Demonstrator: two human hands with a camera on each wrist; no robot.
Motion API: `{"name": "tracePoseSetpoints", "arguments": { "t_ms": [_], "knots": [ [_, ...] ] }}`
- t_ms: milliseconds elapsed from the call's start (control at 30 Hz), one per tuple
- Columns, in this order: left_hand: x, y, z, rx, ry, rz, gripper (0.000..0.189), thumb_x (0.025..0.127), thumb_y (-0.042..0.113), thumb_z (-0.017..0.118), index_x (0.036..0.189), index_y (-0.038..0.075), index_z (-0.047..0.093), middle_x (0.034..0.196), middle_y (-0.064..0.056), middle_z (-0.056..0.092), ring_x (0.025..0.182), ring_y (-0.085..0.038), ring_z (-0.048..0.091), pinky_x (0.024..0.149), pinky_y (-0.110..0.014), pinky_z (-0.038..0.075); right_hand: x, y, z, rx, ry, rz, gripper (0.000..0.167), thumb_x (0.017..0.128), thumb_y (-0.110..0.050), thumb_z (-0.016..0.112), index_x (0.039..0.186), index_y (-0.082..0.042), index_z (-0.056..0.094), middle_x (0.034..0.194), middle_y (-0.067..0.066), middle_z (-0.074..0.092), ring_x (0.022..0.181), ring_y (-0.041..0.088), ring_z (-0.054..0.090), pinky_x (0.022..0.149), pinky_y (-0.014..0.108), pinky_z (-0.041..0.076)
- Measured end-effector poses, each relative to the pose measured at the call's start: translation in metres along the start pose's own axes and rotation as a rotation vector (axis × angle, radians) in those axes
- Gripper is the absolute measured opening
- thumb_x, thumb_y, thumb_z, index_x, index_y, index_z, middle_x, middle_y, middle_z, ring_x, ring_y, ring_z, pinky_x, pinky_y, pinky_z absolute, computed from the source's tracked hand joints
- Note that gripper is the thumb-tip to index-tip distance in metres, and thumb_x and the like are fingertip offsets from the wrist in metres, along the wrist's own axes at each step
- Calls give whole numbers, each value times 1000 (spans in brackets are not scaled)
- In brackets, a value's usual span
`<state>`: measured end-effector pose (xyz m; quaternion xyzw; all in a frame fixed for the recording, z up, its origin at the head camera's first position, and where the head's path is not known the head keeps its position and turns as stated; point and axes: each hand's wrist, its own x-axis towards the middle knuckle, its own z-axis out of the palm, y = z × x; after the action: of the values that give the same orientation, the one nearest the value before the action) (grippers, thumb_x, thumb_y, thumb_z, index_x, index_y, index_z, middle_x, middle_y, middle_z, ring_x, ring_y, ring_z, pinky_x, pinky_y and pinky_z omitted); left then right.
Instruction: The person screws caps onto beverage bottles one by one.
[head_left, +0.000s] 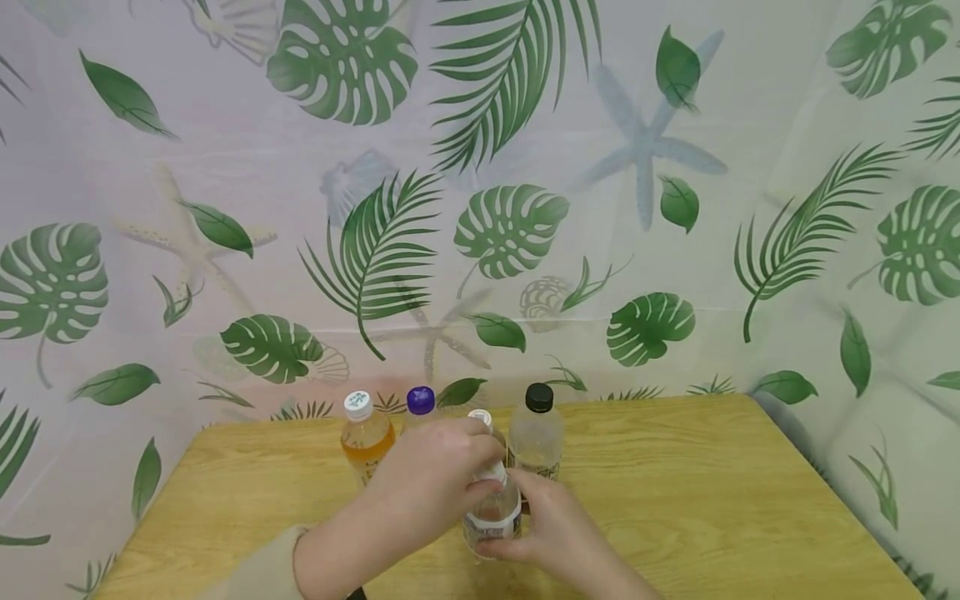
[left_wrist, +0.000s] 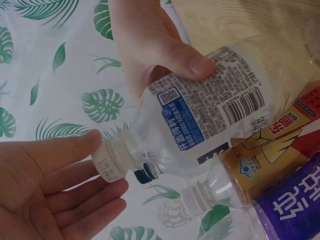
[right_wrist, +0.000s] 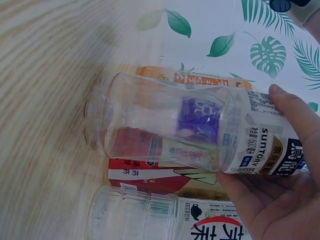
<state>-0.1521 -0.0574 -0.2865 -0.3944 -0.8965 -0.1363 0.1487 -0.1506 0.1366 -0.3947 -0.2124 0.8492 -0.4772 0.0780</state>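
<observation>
A clear plastic bottle [head_left: 492, 527] with a white printed label stands upright at the front of a group of bottles. My right hand [head_left: 551, 521] grips it around the label, thumb on one side and fingers on the other. From above, my left hand [head_left: 442, 462] pinches the bottle's white cap [left_wrist: 111, 159] between thumb and fingers. The cap sits on the bottle neck in the left wrist view; whether it is loose I cannot tell. Through the bottle's clear lower part [right_wrist: 165, 122], the right wrist view shows other labels behind, and no liquid is visible.
Behind stand a bottle of orange drink [head_left: 367, 437], a purple-capped bottle [head_left: 421, 401], a white-capped bottle with a gold and red label [left_wrist: 260, 160], and a black-capped clear bottle [head_left: 537, 433]. They share a wooden table [head_left: 675, 492] against a leaf-patterned backdrop [head_left: 525, 333].
</observation>
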Motion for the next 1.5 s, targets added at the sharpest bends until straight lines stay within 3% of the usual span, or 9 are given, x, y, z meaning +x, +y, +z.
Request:
{"name": "tracePoseSetpoints", "arguments": {
  "t_ms": [600,867,1033,1233,1500],
  "knots": [
    [1,-1,3,-16,-7,-13,21,83,22,93,97,13,79,87,5,74,78,-8,69,68,-19,58,-1,1,0,-23,8,-25,64,80,-27,96,132,-6,65,124,6,74,112,32,73,90,20,61],
    [-2,0,2,-24,35,-164,34,79,40,94,99,18,77,88,8,72,76,-7,65,63,-20,53,1,2,1,-38,16,-34,60,79,-27,96,128,-9,67,125,5,74,113,28,73,91,22,61],
    [-2,-1,3,-38,42,-199,30,81,38,94,93,17,78,81,6,71,70,-5,63,58,-19,48,1,1,2,-29,17,-28,60,78,-25,97,128,-9,68,127,6,74,115,33,73,91,24,62],
    [-1,-4,3,-77,9,-166,24,80,27,95,90,16,77,82,7,71,74,-6,64,64,-20,53,1,1,1,-26,14,-28,62,79,-25,97,130,-8,67,126,6,74,114,32,73,92,23,61],
    [2,-14,1,-217,-90,-89,20,83,11,91,100,10,81,93,3,76,85,-12,68,77,-22,58,1,1,2,-44,21,-39,63,78,-25,97,131,-5,66,125,7,74,112,32,74,90,21,62]
  ]
}}
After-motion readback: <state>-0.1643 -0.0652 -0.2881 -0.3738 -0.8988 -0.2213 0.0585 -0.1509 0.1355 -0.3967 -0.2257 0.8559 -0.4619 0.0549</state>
